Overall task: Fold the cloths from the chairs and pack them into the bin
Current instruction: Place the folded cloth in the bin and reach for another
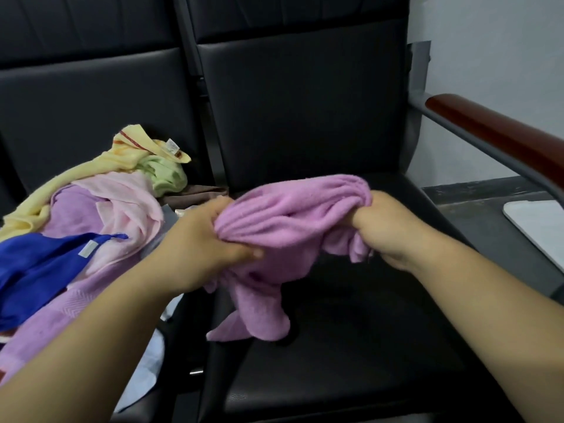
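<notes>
Indoors, black chair seat (351,355), gripped purple cloth (290,215), pale wall (488,41)

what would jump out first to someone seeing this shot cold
First, the bunched purple cloth at centre, gripped by the left hand and the right hand above the black chair seat. Next, the bright pile of cloths on the left-hand chair, a blue cloth lying nearest the camera.

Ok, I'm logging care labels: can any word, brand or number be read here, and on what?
No text here can be read.
White tag on the yellow cloth: print too blurred to read.
White label on the blue cloth: too blurred to read.
</notes>
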`<state>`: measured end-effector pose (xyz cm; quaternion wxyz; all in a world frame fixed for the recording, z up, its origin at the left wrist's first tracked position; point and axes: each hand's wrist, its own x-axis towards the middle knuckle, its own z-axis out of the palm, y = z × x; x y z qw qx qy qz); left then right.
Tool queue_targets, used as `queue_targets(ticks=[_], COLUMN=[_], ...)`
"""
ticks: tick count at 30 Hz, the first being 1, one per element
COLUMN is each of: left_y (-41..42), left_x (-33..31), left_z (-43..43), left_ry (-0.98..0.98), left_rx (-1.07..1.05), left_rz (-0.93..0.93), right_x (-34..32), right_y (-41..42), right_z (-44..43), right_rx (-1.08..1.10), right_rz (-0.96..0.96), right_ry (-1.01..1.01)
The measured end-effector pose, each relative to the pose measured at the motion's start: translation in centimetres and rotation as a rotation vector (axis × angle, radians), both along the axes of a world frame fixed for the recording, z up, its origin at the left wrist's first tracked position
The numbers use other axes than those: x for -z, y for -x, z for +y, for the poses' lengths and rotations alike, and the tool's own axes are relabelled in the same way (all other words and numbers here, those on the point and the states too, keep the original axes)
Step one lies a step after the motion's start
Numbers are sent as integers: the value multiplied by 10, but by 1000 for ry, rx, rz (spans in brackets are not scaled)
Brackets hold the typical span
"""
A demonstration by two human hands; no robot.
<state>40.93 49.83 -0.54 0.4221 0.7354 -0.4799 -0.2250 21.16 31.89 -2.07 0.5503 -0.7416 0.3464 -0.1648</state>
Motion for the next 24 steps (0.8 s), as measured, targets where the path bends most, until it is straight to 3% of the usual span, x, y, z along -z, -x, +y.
queue_targets(ticks=[2, 4, 7, 9, 12, 16, 18, 21, 24], left_y=[2, -1, -7, -8, -11, -16, -15, -14, -11], left_x=[2, 4, 4, 6, 7, 3, 3, 3, 1], left_z=[-3, -4, -2, -3, -3, 2, 0, 0, 1], left_ry=[-121, -99, 91, 198, 236, 35, -31, 65, 179], left_rx=[-10, -59, -152, -144, -32, 44, 29, -60, -59], left_rz=[-142, -213, 24, 239, 365, 55, -61, -23, 202], right_x=[-5, -10, -8, -4, 1, -1, -4, -9, -8], right_y=[1, 3, 4, 0, -1, 0, 0, 5, 6], right_z=[4, 6, 2, 3, 1, -1, 0, -3, -3], right_rx=[-21, -146, -298, -274, -92, 9, -42, -215, -301], right_rz=[-168, -143, 254, 371, 129, -258, -303, -113, 206], right_ry=[-122, -140, 147, 204, 24, -256, -337, -252, 31])
